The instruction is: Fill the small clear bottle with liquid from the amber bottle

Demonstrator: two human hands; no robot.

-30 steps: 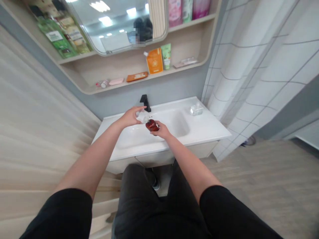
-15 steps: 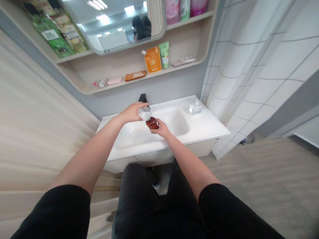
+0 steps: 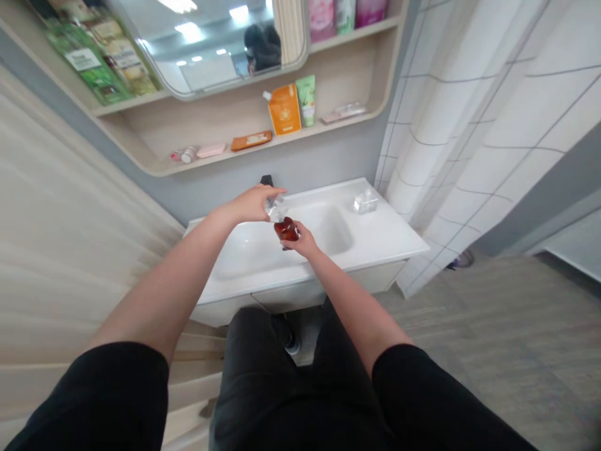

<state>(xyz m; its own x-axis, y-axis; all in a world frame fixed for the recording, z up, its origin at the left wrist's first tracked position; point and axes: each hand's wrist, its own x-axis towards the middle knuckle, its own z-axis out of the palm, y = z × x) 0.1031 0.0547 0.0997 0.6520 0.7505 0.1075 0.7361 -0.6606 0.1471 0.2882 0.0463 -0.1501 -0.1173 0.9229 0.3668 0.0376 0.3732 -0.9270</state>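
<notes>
My left fingers (image 3: 263, 202) are partly open around a clear container (image 3: 276, 208), holding it tilted over the basin (image 3: 328, 228). My right fingers (image 3: 295, 238) are closed around a red-brown bottle (image 3: 286, 230), just beside the clear container; I cannot tell whether the two touch. A clear box (image 3: 365, 202) sits on the white counter (image 3: 387, 228), right of the basin.

There are two clear containers (image 3: 365, 202), one dark red bottle (image 3: 286, 230), one orange pouch (image 3: 285, 113), one mirror (image 3: 211, 44), one sink (image 3: 253, 250) and one faucet (image 3: 267, 180).
</notes>
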